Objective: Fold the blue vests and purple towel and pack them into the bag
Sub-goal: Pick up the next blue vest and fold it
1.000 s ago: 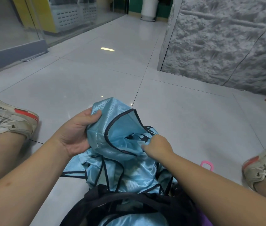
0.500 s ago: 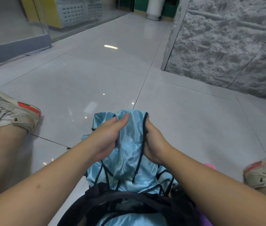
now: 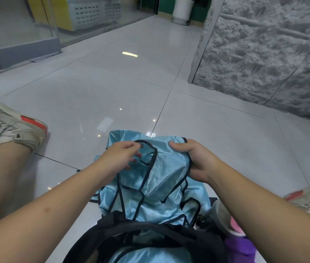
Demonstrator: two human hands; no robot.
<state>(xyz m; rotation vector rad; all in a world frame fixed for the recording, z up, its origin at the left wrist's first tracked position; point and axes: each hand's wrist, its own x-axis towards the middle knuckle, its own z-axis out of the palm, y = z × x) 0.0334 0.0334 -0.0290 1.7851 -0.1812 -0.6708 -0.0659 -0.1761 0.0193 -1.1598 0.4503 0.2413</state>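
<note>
Your two hands hold the top blue vest (image 3: pixel 161 173) up over the heap, and what the next move turns on is how the cloth hangs between them: its upper edge runs left to right from hand to hand, while the body of it trails down and back toward you, so its long axis lies near to far. Your right hand (image 3: pixel 194 160) is clenched round a bunched corner at the right end of that edge, thumb over the top. Your left hand (image 3: pixel 123 158) sits at the left end with the fingers curled into the black trim of an opening, pinching it as far as can be seen. Both hands are about equally close to the cloth, so neither has the better reach; I would judge you need to draw them apart to square the vest before folding it. More blue vests (image 3: pixel 150 205) lie crumpled just beneath, on the floor and spilling toward the black bag (image 3: pixel 169 238), which sits nearest you with blue cloth showing in its mouth. The purple towel (image 3: pixel 239 249) is just right of the bag, at the near right under your forearm. The floor (image 3: pixel 112 92) is glossy pale tile, slippery for this shiny fabric I expect, with open room ahead; a rough grey wall (image 3: pixel 264 54) stands far right and glass panels (image 3: pixel 17 21) far left.
</note>
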